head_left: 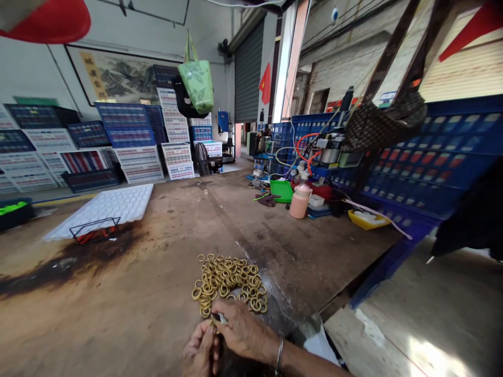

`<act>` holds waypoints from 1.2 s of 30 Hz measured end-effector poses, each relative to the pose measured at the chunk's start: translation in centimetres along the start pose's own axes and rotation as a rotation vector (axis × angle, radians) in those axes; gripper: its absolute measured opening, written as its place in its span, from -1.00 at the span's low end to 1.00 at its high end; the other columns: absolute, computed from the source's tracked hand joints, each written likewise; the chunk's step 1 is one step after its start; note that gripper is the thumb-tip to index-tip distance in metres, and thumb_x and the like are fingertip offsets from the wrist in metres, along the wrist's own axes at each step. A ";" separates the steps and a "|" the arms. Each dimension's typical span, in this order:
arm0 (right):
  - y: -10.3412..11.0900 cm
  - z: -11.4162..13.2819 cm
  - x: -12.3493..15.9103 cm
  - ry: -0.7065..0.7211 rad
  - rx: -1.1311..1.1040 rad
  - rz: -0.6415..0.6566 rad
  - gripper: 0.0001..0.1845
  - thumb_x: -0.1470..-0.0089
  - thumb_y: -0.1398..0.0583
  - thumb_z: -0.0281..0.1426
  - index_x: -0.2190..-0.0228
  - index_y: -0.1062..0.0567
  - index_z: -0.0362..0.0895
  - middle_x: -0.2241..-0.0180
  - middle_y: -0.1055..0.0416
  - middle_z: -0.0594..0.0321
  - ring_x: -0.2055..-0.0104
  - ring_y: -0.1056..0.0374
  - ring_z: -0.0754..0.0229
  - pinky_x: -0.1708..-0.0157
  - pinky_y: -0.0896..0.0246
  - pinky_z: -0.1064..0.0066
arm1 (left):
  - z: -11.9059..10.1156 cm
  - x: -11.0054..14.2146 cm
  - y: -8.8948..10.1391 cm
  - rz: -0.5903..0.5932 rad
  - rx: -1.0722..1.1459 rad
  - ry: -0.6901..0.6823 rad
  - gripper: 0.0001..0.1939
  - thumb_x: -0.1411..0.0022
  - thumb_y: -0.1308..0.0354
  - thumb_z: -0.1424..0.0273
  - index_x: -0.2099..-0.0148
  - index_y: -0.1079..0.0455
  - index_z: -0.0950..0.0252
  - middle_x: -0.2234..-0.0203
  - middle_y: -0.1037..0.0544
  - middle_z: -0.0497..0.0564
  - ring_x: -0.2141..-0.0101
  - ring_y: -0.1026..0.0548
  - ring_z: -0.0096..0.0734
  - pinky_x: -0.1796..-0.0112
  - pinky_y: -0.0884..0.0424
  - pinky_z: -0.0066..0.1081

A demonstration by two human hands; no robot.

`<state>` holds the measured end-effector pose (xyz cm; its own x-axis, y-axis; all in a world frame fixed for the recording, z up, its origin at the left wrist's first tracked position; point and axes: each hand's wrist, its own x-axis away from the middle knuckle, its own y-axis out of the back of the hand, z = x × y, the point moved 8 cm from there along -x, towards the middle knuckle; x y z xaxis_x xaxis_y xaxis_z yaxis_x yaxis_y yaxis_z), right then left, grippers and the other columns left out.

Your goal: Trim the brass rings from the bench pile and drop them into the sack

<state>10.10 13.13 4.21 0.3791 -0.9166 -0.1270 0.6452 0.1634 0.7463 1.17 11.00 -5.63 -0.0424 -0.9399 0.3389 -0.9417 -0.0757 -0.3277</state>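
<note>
A pile of several brass-coloured rings [229, 283] lies on the worn brown tabletop [157, 272] near its front edge. Just below the pile, my right hand [239, 330] is closed in a pinch on a small dark and silver piece, too small to name, at the pile's near edge. A bracelet circles that wrist. My left hand [200, 352] sits right beside it, fingers curled together and touching the same spot; a ring seems to be between the fingertips.
A white dimpled tray [106, 208] and a wire frame [94, 229] lie at the left. A pink bottle [300, 200], green tray [282, 190], yellow tray [367, 220] and machinery stand at the right. Stacked crates [129, 141] line the back wall. A green bag [197, 84] hangs overhead.
</note>
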 end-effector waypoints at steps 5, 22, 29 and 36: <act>-0.3 -1.8 0.1 -0.238 -0.313 -0.048 -0.84 0.02 -0.04 -0.45 0.59 -0.32 -0.16 0.62 -0.26 0.37 0.54 -0.16 0.36 0.52 0.03 0.56 | -4.0 2.1 0.0 -0.158 -0.236 -0.213 -0.71 0.07 -0.21 0.14 0.47 -0.39 0.29 0.75 -0.27 -0.15 0.69 -0.18 -0.57 0.66 -0.11 -0.57; -1.2 -3.1 0.3 -0.241 -0.507 -0.016 -0.81 0.04 -0.05 -0.38 0.63 -0.28 -0.16 0.68 -0.17 0.44 0.58 -0.08 0.39 0.56 0.05 0.55 | -2.5 2.4 -2.2 0.088 -0.098 -0.113 -0.72 -0.11 -0.04 0.16 0.37 -0.25 0.30 0.64 -0.27 -0.16 0.72 -0.14 -0.67 0.74 -0.07 -0.64; -1.2 -2.8 0.3 -0.180 -0.569 0.001 -0.78 -0.01 -0.03 -0.38 0.62 -0.27 -0.16 0.65 -0.22 0.42 0.57 -0.13 0.39 0.53 -0.01 0.56 | -2.4 2.6 -2.7 0.138 0.092 -0.035 -0.76 -0.09 -0.10 0.22 0.39 -0.26 0.32 0.62 -0.29 -0.15 0.71 -0.13 -0.70 0.72 -0.04 -0.63; -1.0 -3.1 0.1 -0.212 -0.557 -0.002 -0.76 -0.03 0.01 -0.40 0.61 -0.30 -0.16 0.64 -0.25 0.38 0.55 -0.18 0.36 0.49 -0.05 0.55 | -2.4 2.7 -2.8 0.150 0.191 0.006 -0.78 -0.08 -0.13 0.25 0.37 -0.26 0.32 0.64 -0.29 -0.16 0.71 -0.14 -0.71 0.70 -0.01 -0.64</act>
<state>11.54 14.05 1.38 0.2737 -0.9606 0.0475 0.9184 0.2757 0.2837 2.90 9.49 -1.65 -0.1800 -0.9433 0.2788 -0.8447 0.0029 -0.5353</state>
